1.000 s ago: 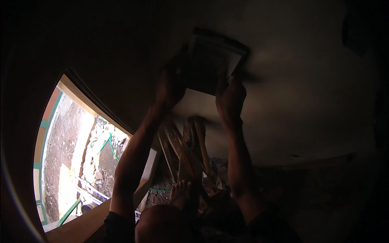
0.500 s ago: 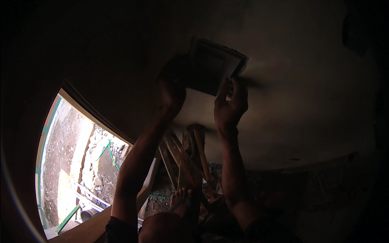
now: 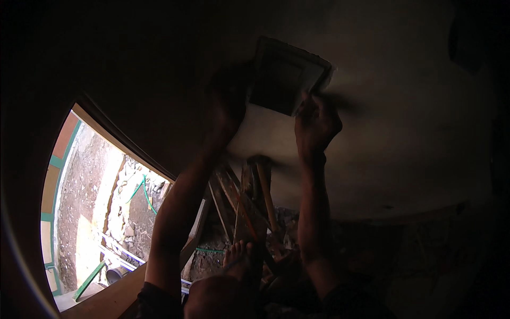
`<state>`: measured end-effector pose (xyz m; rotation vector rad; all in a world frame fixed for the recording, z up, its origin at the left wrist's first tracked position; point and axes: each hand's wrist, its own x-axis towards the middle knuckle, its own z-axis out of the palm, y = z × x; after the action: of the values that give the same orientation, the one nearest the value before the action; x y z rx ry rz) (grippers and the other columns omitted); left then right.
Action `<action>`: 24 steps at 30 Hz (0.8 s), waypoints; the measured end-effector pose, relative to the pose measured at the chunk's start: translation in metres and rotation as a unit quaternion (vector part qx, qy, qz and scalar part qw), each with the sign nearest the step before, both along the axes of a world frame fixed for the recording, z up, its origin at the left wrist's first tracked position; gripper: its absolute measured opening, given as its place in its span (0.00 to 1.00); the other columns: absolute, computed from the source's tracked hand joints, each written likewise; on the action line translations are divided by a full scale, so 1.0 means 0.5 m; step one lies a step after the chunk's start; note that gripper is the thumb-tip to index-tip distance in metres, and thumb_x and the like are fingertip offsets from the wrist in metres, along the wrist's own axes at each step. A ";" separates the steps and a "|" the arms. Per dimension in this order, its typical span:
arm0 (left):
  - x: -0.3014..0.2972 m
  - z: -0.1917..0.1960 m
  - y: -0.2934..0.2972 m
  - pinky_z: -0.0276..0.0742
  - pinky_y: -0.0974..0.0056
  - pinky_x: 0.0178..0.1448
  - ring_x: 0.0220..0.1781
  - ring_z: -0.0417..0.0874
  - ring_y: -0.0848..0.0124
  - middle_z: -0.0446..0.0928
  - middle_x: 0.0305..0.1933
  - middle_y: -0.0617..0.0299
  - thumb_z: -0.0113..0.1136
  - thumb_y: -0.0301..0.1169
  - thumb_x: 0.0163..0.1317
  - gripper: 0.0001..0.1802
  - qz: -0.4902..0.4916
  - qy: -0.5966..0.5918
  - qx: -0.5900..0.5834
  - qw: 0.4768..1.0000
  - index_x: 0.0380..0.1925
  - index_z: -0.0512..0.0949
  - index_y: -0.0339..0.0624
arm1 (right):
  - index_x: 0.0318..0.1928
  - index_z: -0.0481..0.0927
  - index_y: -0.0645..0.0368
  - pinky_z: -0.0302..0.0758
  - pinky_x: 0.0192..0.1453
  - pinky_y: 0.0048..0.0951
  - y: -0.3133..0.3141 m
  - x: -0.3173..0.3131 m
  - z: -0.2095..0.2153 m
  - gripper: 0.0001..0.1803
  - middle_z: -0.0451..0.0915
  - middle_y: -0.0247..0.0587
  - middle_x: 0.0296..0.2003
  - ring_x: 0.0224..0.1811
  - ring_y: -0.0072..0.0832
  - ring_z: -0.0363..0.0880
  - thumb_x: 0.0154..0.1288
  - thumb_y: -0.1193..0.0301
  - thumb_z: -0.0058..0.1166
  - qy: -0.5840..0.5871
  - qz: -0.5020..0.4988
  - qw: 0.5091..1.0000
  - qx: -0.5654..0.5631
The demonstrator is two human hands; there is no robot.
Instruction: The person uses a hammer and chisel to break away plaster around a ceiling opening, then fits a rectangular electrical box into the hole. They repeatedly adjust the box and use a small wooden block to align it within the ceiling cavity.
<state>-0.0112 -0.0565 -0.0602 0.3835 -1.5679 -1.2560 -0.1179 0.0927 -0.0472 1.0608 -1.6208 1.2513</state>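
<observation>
A dark, square, shallow frame or box (image 3: 284, 80) with a raised rim is at a pale wall (image 3: 372, 154). Whether it is set into the wall or rests against it, I cannot tell. My left hand (image 3: 228, 109) is at the frame's left edge, its fingers lost in deep shadow. At the lower right corner my right hand (image 3: 319, 122) has bent fingers closed on the rim, thumb side toward the frame. Something small between those fingers would be too dark to make out.
Below the hands lean several wooden poles or planks (image 3: 265, 196), close to my bare foot (image 3: 239, 252). To the left a bright opening (image 3: 101, 212) shows rubble, a green hose (image 3: 146, 196) and pipes. The right side is very dark.
The frame and both hands sit slightly higher and further right in view, partly because the view shifted. My right hand has turned, its fingers now closer to the rim.
</observation>
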 end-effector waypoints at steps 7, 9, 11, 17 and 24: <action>-0.003 0.026 -0.055 0.78 0.60 0.36 0.29 0.81 0.65 0.84 0.30 0.52 0.72 0.25 0.56 0.09 -0.076 -0.011 0.049 0.996 0.35 0.84 0.31 | 0.37 0.82 0.61 0.81 0.34 0.26 0.022 -0.018 0.007 0.09 0.84 0.39 0.24 0.27 0.23 0.85 0.60 0.74 0.70 -0.079 0.074 0.994 0.008; -0.001 0.049 -0.047 0.78 0.61 0.33 0.26 0.80 0.65 0.85 0.28 0.52 0.70 0.22 0.58 0.05 -0.025 -0.043 -0.003 0.999 0.32 0.85 0.31 | 0.37 0.81 0.61 0.82 0.34 0.26 0.025 -0.031 0.016 0.09 0.84 0.38 0.24 0.27 0.22 0.85 0.60 0.74 0.70 -0.079 0.052 0.994 0.046; -0.001 0.046 -0.022 0.78 0.61 0.33 0.27 0.81 0.66 0.85 0.28 0.53 0.68 0.21 0.59 0.04 0.026 -0.044 -0.069 0.996 0.33 0.85 0.31 | 0.44 0.81 0.61 0.81 0.33 0.25 0.031 -0.042 0.014 0.13 0.84 0.38 0.25 0.27 0.21 0.85 0.61 0.74 0.70 -0.078 0.090 0.992 0.044; -0.005 -0.046 -0.054 0.77 0.55 0.50 0.42 0.82 0.55 0.82 0.43 0.49 0.60 0.25 0.64 0.14 0.089 -0.097 -0.268 0.954 0.50 0.80 0.35 | 0.60 0.72 0.60 0.77 0.30 0.27 0.020 -0.017 0.056 0.27 0.84 0.40 0.30 0.28 0.24 0.85 0.63 0.76 0.68 -0.042 0.101 0.993 0.051; 0.005 -0.022 -0.045 0.78 0.54 0.57 0.49 0.82 0.51 0.82 0.51 0.46 0.62 0.29 0.65 0.21 0.108 0.015 -0.287 0.952 0.57 0.78 0.38 | 0.66 0.69 0.59 0.80 0.33 0.27 0.037 -0.016 0.095 0.31 0.82 0.39 0.27 0.31 0.25 0.86 0.63 0.79 0.65 -0.051 0.127 0.987 0.083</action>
<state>-0.0087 -0.0789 -0.0713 0.1507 -1.7276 -0.5932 -0.1259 0.1111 0.0005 1.3616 -1.7313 1.3729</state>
